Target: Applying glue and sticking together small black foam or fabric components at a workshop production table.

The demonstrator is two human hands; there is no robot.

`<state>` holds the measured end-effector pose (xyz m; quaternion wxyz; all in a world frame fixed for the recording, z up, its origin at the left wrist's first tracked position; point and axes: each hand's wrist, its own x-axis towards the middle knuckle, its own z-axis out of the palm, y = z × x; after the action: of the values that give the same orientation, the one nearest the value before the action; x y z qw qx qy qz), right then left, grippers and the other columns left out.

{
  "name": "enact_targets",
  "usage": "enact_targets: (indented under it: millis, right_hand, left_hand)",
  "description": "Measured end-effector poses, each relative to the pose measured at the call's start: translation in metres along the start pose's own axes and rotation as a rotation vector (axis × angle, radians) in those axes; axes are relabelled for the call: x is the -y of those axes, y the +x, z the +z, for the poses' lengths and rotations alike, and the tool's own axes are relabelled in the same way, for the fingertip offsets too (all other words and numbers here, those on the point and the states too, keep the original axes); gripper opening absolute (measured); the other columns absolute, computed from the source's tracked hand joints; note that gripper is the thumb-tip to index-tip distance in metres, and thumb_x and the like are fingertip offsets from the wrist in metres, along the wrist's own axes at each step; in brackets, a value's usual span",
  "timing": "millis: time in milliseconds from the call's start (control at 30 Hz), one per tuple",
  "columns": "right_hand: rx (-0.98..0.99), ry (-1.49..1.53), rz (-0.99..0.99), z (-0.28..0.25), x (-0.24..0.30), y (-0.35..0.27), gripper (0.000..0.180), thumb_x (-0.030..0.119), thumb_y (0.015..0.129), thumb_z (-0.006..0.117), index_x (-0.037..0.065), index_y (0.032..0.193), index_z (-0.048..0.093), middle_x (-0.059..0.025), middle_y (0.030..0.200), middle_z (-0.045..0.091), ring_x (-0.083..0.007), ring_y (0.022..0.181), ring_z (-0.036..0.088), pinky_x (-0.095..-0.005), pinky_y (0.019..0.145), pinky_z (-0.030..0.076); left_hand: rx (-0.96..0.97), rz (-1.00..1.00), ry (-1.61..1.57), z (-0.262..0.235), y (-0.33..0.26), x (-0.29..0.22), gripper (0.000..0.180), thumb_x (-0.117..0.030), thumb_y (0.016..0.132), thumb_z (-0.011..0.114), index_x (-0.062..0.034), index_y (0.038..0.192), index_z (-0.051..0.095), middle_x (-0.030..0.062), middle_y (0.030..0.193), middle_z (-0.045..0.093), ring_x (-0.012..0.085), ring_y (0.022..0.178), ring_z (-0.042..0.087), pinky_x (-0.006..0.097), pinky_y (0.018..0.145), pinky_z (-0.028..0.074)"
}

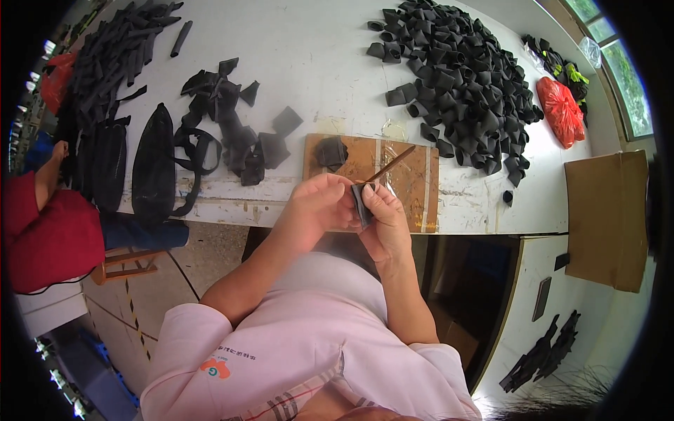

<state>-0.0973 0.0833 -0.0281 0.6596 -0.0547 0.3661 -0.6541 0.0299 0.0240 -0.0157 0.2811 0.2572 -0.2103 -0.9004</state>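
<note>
Colours noted: held piece (361, 205), black; stick (392, 166), brown; board (359, 152), brown; table (330, 63), white; heap of pieces (467, 88), black; plastic bag (559, 114), bright red; carton (605, 224), tan; wearer's shirt (281, 351), pale pink, checked trim (286, 407); floor strip (137, 324), yellow-and-black striped

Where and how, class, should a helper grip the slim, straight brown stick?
Perhaps pinch the brown stick across its far end, from the far right: that slender length points outward, while the left hand and right hand crowd its near end.
</note>
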Motion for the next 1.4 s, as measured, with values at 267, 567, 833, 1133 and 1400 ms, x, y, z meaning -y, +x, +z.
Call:
enact_targets:
  millis: [267,567,833,1133,1400]
  right_hand:
    - [0.019,0.006,0.039,-0.011,0.004,-0.002,0.012,0.013,0.085,0.053,0.001,0.082,0.053,-0.0082,0.070,0.059,-0.0142,0.059,0.056,-0.0256,0.054,0.047]
    - [-0.082,-0.238,-0.058,-0.014,0.000,-0.001,0.010,0.010,0.083,0.057,0.001,0.079,0.054,-0.0039,0.069,0.059,-0.0102,0.057,0.055,-0.0209,0.053,0.043]
    - [-0.106,-1.183,-0.643,-0.018,0.004,-0.015,0.019,0.011,0.075,0.063,0.002,0.091,0.056,-0.0109,0.084,0.051,-0.0204,0.065,0.052,-0.0288,0.052,0.043]
    - [-0.218,-1.620,-1.024,-0.014,0.006,-0.003,0.015,-0.002,0.066,0.061,0.002,0.080,0.057,-0.0099,0.071,0.050,-0.0245,0.055,0.052,-0.0301,0.050,0.043]
    - [0.006,-0.049,-0.055,-0.024,0.033,-0.008,0.004,-0.001,0.074,0.060,0.000,0.078,0.060,0.0004,0.066,0.053,-0.0054,0.052,0.045,-0.0180,0.043,0.035]
  left_hand:
    - [-0.042,-0.054,0.187,-0.002,0.003,0.008,0.011,-0.010,0.080,0.056,-0.0021,0.088,0.055,0.0061,0.072,0.059,0.0130,0.061,0.055,0.024,0.058,0.045]
    - [-0.122,-0.045,0.308,-0.002,0.007,0.009,0.006,-0.004,0.077,0.057,-0.0028,0.083,0.057,0.0043,0.070,0.060,0.0092,0.058,0.055,0.020,0.054,0.044]
    - [-0.113,0.179,0.716,0.010,0.012,0.017,0.006,-0.001,0.077,0.057,0.0015,0.083,0.055,0.0018,0.069,0.058,0.0046,0.064,0.054,0.019,0.056,0.046]
    - [-0.404,0.377,0.675,0.022,0.021,0.026,0.010,0.003,0.076,0.056,0.0003,0.085,0.052,0.0040,0.067,0.057,0.0013,0.042,0.043,0.017,0.035,0.034]
    - [-0.108,-0.026,0.343,0.024,0.016,0.004,0.023,0.006,0.068,0.052,-0.0028,0.089,0.051,0.0014,0.081,0.054,0.0083,0.067,0.051,0.020,0.059,0.041]
